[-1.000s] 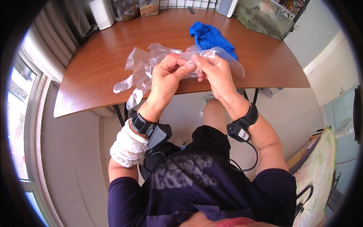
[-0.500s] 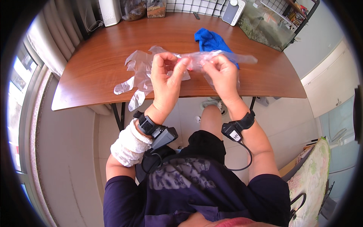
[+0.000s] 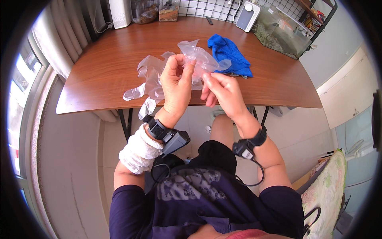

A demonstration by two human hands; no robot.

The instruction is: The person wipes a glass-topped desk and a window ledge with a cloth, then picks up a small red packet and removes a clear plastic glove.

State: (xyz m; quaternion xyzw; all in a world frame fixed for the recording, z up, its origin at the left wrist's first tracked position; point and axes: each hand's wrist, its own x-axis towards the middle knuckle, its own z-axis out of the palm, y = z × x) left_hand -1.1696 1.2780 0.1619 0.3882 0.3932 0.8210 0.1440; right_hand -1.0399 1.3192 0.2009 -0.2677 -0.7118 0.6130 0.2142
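Observation:
A clear plastic disposable glove (image 3: 205, 59) is bunched above the table's near edge, between my hands. My left hand (image 3: 177, 85) pinches it with thumb and fingers. My right hand (image 3: 229, 91) is closed too, thumb against index finger at the glove's lower right side; the other fingers curl below. More clear plastic with glove fingers (image 3: 150, 75) spreads left of my left hand, and some of its fingers hang past the table edge. Whether it is a separate glove, and whether my left hand grips it too, I cannot tell. Behind my right hand lies a crumpled blue cloth (image 3: 230, 53).
The brown wooden table (image 3: 103, 67) has a curved outline. Along its back stand a white box-shaped device (image 3: 120, 14), clear containers (image 3: 169, 11) and a grey-white appliance (image 3: 248, 16). A glass tank (image 3: 282, 32) occupies the back right corner. A small dark object (image 3: 209, 20) lies nearby.
The glove, stretched out to the right before, is now bunched upward near my left hand. My right hand has moved slightly down and left, uncovering more of the blue cloth.

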